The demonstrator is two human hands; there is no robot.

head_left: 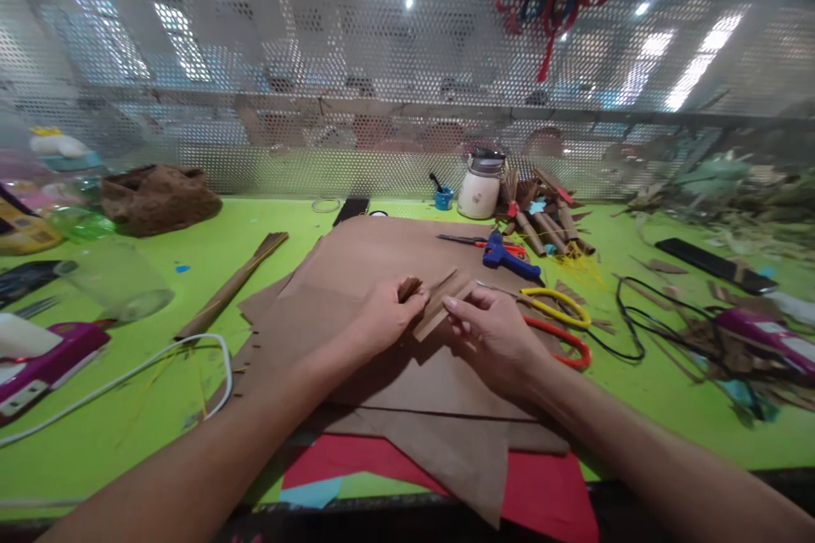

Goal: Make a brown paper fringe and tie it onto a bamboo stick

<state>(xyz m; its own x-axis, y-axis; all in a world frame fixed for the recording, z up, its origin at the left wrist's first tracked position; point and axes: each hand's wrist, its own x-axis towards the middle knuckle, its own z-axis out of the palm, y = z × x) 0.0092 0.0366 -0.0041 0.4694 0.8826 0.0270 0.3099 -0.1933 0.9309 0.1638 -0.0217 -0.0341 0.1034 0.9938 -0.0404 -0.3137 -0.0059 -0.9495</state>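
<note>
In my left hand [391, 314] the fingers are closed on a small folded piece of brown paper, mostly hidden by the fingers. My right hand [487, 322] pinches a flat brown paper strip [436, 311] that slants up to the right between the two hands. Both hands are over large brown paper sheets [356, 263]. Close to my right hand lie scissors with yellow and orange handles [560, 310], partly under the wrist. Beyond them rests a blue glue gun [509, 259] beside smaller scissors [468, 241].
Rolled brown paper bundles [548, 221] lie at the back right beside a white jar [480, 187]. A long brown paper roll [233, 284] lies left, near a white cable [222, 348] and power strip [51, 365]. A black cable [627, 314] and paper scraps cover the right. Red paper [548, 492] is at the front.
</note>
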